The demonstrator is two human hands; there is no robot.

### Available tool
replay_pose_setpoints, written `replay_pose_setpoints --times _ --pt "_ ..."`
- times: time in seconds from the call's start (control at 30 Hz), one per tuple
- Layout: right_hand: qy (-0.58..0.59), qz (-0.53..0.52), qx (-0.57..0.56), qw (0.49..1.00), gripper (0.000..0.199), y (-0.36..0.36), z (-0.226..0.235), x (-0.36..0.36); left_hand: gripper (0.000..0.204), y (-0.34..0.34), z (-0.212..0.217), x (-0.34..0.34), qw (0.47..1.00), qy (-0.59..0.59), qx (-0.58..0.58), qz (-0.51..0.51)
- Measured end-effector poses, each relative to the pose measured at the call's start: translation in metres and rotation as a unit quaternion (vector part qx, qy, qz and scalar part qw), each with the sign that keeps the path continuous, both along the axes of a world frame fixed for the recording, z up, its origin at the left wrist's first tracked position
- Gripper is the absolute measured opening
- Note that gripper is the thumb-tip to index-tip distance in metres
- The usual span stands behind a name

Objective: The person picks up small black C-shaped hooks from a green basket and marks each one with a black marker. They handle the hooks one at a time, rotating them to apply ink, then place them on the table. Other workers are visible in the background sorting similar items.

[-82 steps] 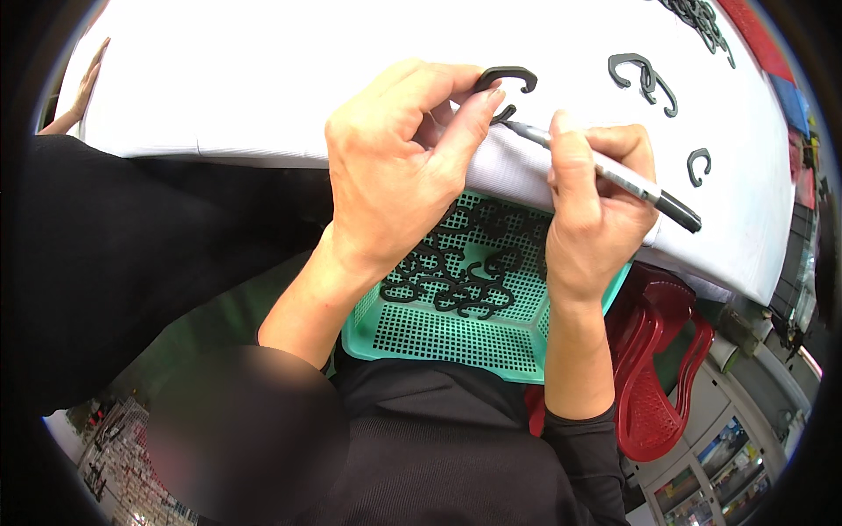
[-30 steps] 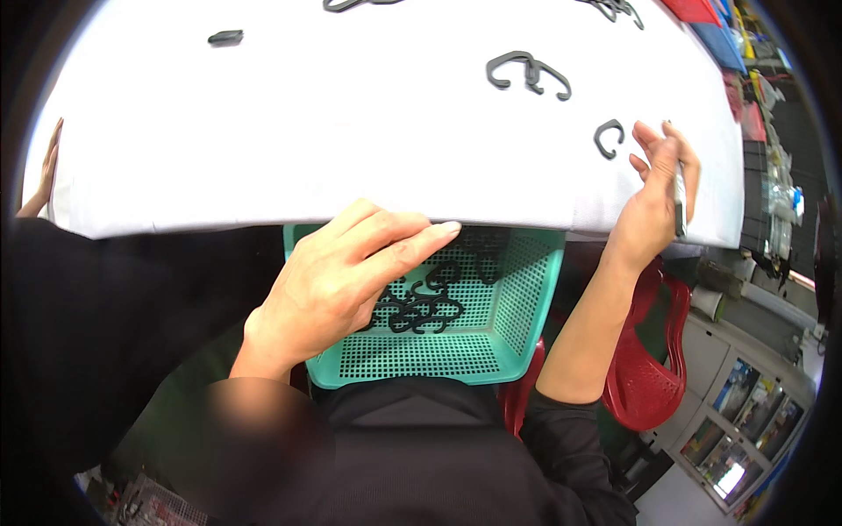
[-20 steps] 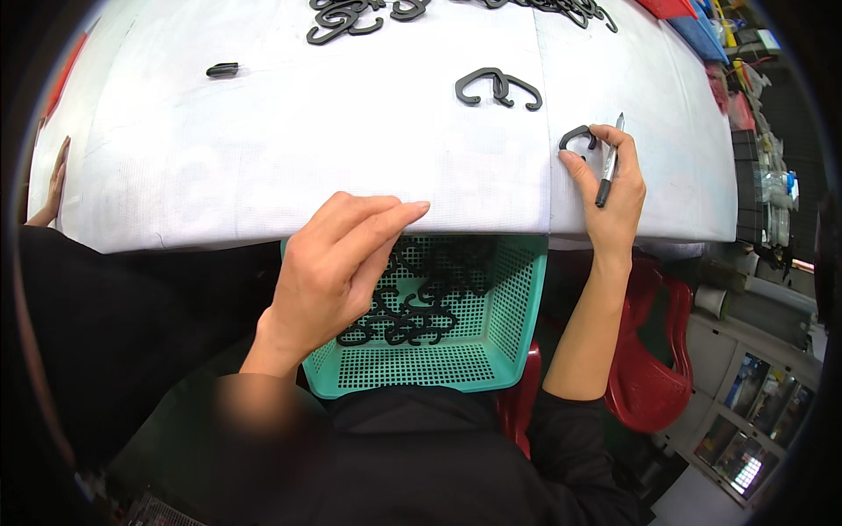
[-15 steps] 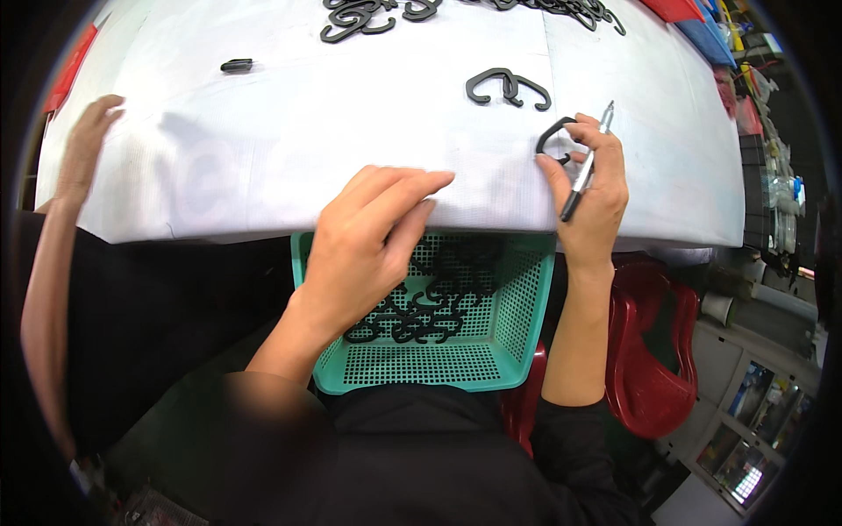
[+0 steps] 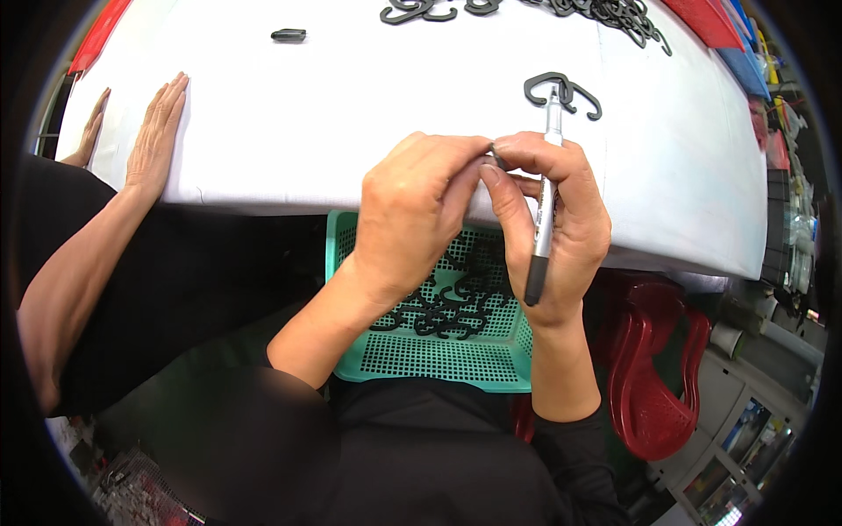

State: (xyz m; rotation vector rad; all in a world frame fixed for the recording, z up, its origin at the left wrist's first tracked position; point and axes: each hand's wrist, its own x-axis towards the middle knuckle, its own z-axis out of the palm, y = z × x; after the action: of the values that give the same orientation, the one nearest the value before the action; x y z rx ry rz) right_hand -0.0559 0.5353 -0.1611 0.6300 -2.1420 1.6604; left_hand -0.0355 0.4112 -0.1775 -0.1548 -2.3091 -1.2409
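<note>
My left hand (image 5: 405, 210) and my right hand (image 5: 566, 206) meet above the table's near edge. Their fingertips pinch a small black C-shaped plastic hook (image 5: 498, 159), mostly hidden by the fingers. A marker pen (image 5: 545, 219) with a silver barrel and black end also lies in my right hand, its uncapped tip pointing away from me. Just beyond that tip, two overlapping black hooks (image 5: 530, 89) rest on the white table (image 5: 333, 114). The black pen cap (image 5: 288, 36) lies apart, farther left.
Below my hands sits a green perforated basket (image 5: 430, 361) with several black hooks inside. More hooks (image 5: 614, 17) are heaped at the far edge. At the left, another person's hands (image 5: 156, 131) touch the table. A red plastic chair (image 5: 653, 421) stands at right.
My right hand has brought the hook and pen leftward to my left hand, which now pinches the hook too. The other person's hands have shifted, with a second one now visible. The view has shifted slightly.
</note>
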Motion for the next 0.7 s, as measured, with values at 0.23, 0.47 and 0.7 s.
replay_pose_setpoints --times 0.23,0.47,0.7 --pt "-0.072 0.04 -0.111 0.99 0.016 -0.015 -0.003 0.006 0.023 -0.013 0.001 0.008 0.998 -0.001 0.055 0.011" --pt "-0.07 -0.003 -0.029 0.997 0.039 -0.011 -0.003 0.003 0.022 -0.03 0.0 0.01 0.994 -0.074 0.066 0.05" --pt "-0.253 0.001 -0.13 0.959 0.014 -0.008 0.001 0.004 0.022 -0.042 -0.006 0.016 0.992 -0.098 0.082 0.015"
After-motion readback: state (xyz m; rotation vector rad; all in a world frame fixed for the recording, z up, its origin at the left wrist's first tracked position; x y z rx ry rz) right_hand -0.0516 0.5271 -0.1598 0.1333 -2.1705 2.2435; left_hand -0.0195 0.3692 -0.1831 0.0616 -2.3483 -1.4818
